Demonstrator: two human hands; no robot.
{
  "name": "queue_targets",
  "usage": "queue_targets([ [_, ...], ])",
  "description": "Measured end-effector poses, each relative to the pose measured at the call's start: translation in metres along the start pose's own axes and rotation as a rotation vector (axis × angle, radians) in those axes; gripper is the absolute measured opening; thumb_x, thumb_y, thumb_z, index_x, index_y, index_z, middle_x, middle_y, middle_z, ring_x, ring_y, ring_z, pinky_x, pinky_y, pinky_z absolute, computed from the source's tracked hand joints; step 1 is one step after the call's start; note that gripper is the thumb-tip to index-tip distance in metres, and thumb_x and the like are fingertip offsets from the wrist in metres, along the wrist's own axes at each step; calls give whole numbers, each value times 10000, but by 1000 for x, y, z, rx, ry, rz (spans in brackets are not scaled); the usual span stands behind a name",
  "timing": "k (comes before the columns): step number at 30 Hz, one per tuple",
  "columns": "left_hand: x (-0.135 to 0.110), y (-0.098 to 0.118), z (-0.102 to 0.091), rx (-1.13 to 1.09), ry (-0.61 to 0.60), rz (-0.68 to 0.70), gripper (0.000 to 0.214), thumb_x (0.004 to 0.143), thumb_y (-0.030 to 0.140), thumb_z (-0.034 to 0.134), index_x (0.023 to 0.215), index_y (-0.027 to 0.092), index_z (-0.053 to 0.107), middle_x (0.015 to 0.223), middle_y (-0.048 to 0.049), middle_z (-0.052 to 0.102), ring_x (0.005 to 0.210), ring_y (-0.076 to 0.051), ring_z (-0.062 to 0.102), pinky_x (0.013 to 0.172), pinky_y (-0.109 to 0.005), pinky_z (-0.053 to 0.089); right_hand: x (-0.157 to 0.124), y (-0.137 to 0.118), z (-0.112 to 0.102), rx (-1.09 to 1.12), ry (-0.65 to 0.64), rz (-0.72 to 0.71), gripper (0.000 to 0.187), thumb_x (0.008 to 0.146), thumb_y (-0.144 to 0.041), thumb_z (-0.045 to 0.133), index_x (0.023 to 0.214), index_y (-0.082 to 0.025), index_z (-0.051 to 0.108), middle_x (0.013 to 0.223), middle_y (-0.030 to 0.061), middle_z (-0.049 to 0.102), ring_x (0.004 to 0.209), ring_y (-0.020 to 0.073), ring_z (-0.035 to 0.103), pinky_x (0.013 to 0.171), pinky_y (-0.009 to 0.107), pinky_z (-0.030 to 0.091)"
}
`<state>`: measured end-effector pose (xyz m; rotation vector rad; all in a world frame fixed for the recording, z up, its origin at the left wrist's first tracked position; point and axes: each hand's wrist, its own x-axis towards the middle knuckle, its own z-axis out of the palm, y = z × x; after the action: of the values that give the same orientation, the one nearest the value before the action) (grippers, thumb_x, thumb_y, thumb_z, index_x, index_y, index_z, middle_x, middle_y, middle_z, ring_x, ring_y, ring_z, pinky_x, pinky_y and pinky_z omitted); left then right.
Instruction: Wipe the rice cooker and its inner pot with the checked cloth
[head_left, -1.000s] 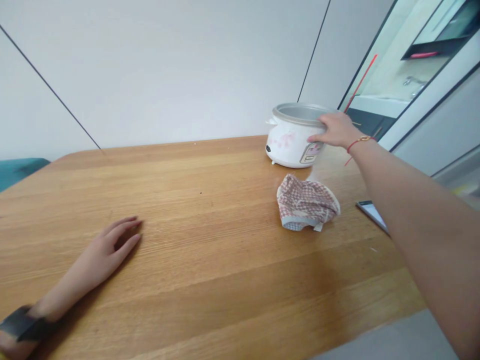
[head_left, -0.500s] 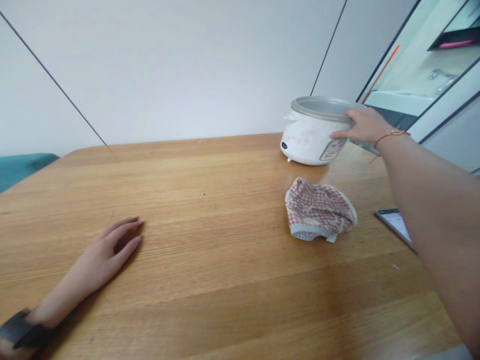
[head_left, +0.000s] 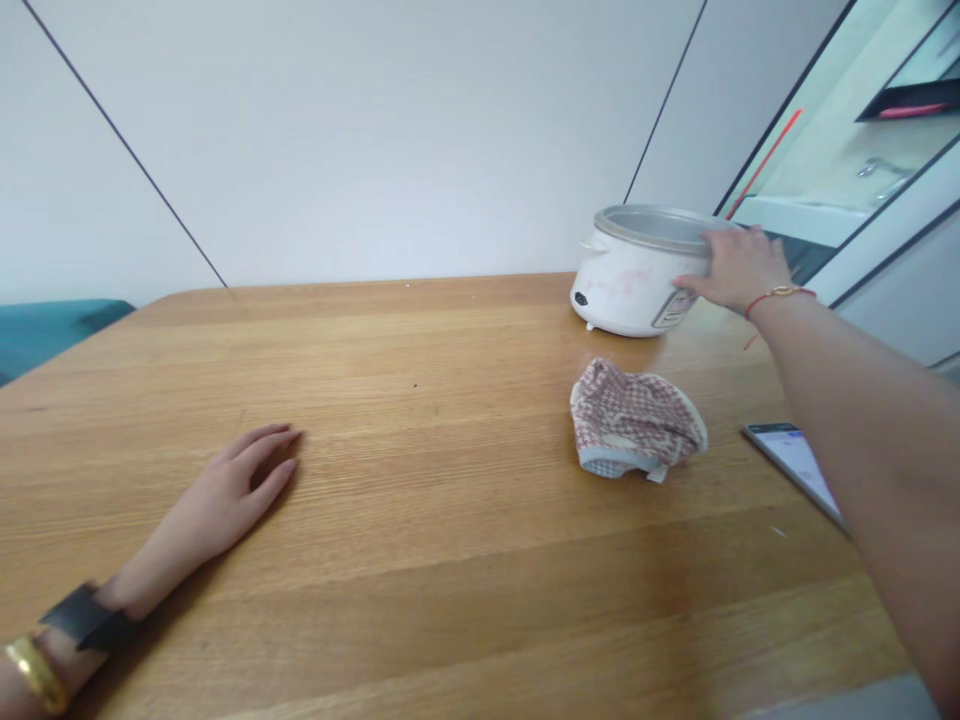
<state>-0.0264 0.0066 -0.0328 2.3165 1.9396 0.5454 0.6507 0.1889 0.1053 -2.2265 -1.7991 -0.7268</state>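
A white rice cooker body (head_left: 622,285) with faint pink flowers and a metal rim stands at the far right of the wooden table, with no lid on it. My right hand (head_left: 739,268) grips its right side, fingers over the rim. Its inside is hidden from this angle. In front of it lies a crumpled pink-checked cloth mitt (head_left: 634,420), apart from my hand. My left hand (head_left: 232,490) rests flat on the table at the left, fingers slightly curled, touching nothing else.
A smartphone (head_left: 791,468) lies at the right, partly under my right forearm. The wooden table (head_left: 420,560) has a far edge against a white wall. A teal seat (head_left: 52,335) shows beyond the left corner. A glass panel stands at the upper right.
The rice cooker has slid slightly right relative to the cloth mitt, with my right hand on it. The view has turned a little left. My left hand has stayed on the table.
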Motion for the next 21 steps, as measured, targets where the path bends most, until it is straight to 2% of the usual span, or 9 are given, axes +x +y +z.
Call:
queue_targets([
  [2,0,0,1,15,-2,0,611,921,598,392,1272,170,651,1401,-127,587,1299,-290,551,1178,-417,376,-32,-29,-8,62,112,137,813,995,-511,469,1600,-57,170,1615,351,96,1508,417,64,1107,632,120],
  [4,0,-1,1,28,-8,-4,632,924,604,383,1289,162,648,1413,-125,581,1310,-293,544,1187,-419,365,-77,-62,-16,93,141,201,885,956,-505,523,1609,-66,119,1634,335,22,1505,480,-9,1097,727,56],
  [6,1,-1,2,36,-16,-4,654,928,608,369,1304,148,644,1425,-129,573,1322,-294,534,1197,-424,352,-131,-93,-23,128,10,56,859,893,-640,537,1554,-129,335,1632,292,170,1487,532,74,1084,781,66],
  [8,1,-1,2,42,-20,1,678,930,609,355,1313,128,641,1431,-139,569,1327,-295,528,1200,-427,346,-186,-116,-26,201,-170,-80,776,855,-755,472,1454,-262,493,1553,228,400,1430,540,267,1053,839,37],
  [9,2,-1,2,46,-20,3,688,930,611,349,1316,122,640,1432,-142,570,1327,-295,529,1200,-428,346,-208,-122,-25,251,-247,-139,749,815,-780,504,1411,-327,531,1492,193,493,1385,530,354,1053,849,25],
  [11,2,-1,2,58,-23,2,705,927,619,338,1326,119,636,1435,-143,571,1330,-296,529,1200,-427,347,-234,-124,-19,316,-339,-208,631,797,-701,588,1346,-390,586,1443,146,559,1364,513,400,1068,848,7],
  [14,3,2,2,70,-32,-3,722,927,623,321,1344,119,627,1452,-140,563,1345,-295,523,1203,-421,343,-224,-100,1,311,-329,-228,461,826,-390,610,1283,-441,637,1506,42,516,1439,494,308,1061,858,-59],
  [17,2,6,0,86,-43,1,735,925,609,304,1339,97,630,1450,-154,566,1348,-302,522,1198,-424,345,-181,-58,24,256,-346,-115,545,774,-184,583,1230,-465,681,1557,-50,452,1489,506,175,1040,878,-78],
  [21,9,14,-13,137,-92,16,704,919,593,321,1309,106,647,1391,-167,609,1251,-329,595,1117,-458,425,-138,-13,44,214,-449,-98,733,721,-75,560,1365,-423,603,1636,-17,323,1520,468,103,1037,882,39],
])
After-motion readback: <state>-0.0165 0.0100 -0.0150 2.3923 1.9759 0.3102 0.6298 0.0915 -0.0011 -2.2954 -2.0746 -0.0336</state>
